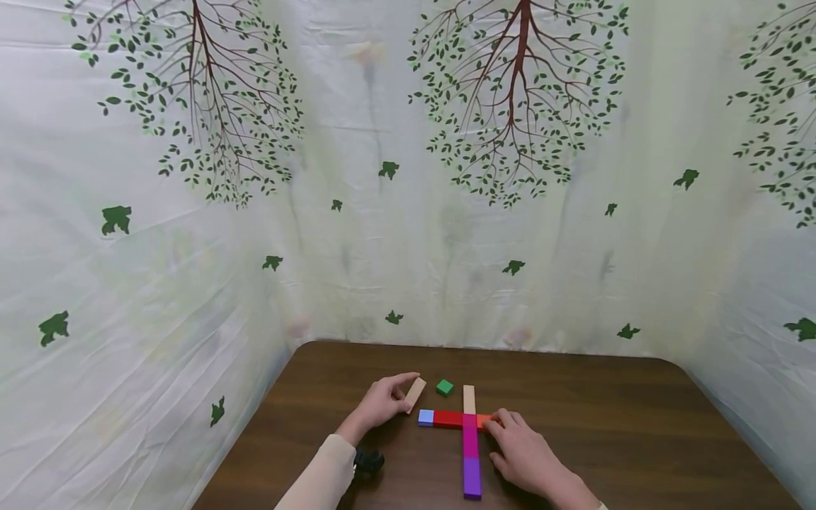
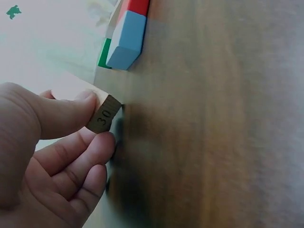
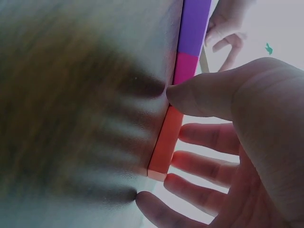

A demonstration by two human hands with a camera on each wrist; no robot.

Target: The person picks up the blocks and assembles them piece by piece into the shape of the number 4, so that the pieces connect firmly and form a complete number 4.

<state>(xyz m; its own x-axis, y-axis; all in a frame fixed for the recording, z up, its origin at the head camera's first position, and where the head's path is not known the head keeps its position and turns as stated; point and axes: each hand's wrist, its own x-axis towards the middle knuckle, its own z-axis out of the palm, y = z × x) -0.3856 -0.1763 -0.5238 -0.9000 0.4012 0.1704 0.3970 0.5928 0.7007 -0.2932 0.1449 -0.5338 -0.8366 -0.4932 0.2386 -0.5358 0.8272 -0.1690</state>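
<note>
My left hand (image 1: pixel 382 400) pinches a plain wooden block (image 1: pixel 415 395) between thumb and fingers, tilted. Its end, marked 30, shows in the left wrist view, where the block (image 2: pixel 105 114) is held off the tabletop. Fingertips of my right hand (image 1: pixel 525 453) touch the orange block (image 1: pixel 483 421), with the thumb lower down and apart from it in the head view. That block (image 3: pixel 166 142) ends a cross of blocks: light blue (image 1: pixel 426 418) and red (image 1: pixel 448 419) at left, pale wood (image 1: pixel 469 399) on top, magenta (image 1: pixel 469 435) and purple (image 1: pixel 472 478) below.
A small green block (image 1: pixel 444 387) lies beyond the cross, between the held block and the pale upright arm. The brown table (image 1: pixel 637 425) has rounded far corners. Behind it hangs a white curtain (image 1: pixel 357 283) printed with trees and leaves.
</note>
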